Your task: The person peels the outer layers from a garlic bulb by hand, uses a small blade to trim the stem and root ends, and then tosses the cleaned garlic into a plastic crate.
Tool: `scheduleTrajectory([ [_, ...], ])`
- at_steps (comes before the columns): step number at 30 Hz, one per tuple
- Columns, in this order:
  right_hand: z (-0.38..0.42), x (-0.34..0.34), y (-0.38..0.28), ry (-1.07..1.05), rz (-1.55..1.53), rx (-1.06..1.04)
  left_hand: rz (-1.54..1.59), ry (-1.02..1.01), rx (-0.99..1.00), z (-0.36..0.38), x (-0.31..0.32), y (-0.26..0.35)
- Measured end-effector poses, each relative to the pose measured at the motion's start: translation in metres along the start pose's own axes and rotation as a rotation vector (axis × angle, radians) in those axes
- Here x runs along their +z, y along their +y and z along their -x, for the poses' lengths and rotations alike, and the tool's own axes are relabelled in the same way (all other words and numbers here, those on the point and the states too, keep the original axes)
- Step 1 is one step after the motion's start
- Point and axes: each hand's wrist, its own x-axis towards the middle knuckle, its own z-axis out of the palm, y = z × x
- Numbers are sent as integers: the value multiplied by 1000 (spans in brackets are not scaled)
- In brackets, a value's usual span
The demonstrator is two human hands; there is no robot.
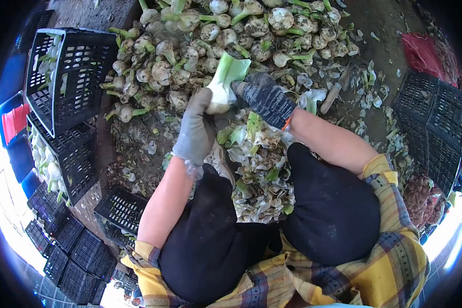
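My left hand [197, 126], in a grey glove, is closed around a white garlic bulb [219, 100] with a thick, pale green stem pointing up and away from me. From the other side my right hand [264, 95], in a dark speckled knitted glove, pinches the bulb's outer leaf layer near the base of the stem. Its fingertips are partly hidden behind the leaf. Just beyond both hands lies a large heap of soil-marked garlic bulbs [161, 72] with cut green stems. Peeled skins and leaves [262, 169] are piled between my knees, below the hands.
Black plastic crates [79, 77] holding white-stemmed garlic stand at the left, and a smaller black crate [120, 208] sits nearer my left leg. More black crates [431, 115] are stacked at the right. A wooden-handled tool [335, 92] lies on the ground beside the heap.
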Motion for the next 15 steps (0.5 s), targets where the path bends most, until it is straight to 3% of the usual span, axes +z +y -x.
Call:
scheduleTrajectory([
  [3, 5, -6, -1, 33, 112, -198, 261, -150, -255, 4, -4, 8],
  [4, 6, -6, -2, 6, 51, -114, 188, -110, -260, 1, -6, 7],
  [5, 6, -6, -4, -16, -9, -28, 54, -31, -207, 1, -6, 4],
  [7, 6, -3, -2, 29, 89, -69, -214, 126, -90, 0, -1, 0],
  [8, 4, -3, -4, -6, 305, -104, -293, 224, 56, 2, 2, -2],
  [11, 7, 7, -6, 181, 181, -117, -465, 170, 159, 4, 9, -6],
  [15, 11, -2, -14, 47, -728, 298, 67, -16, -107, -2, -8, 1],
])
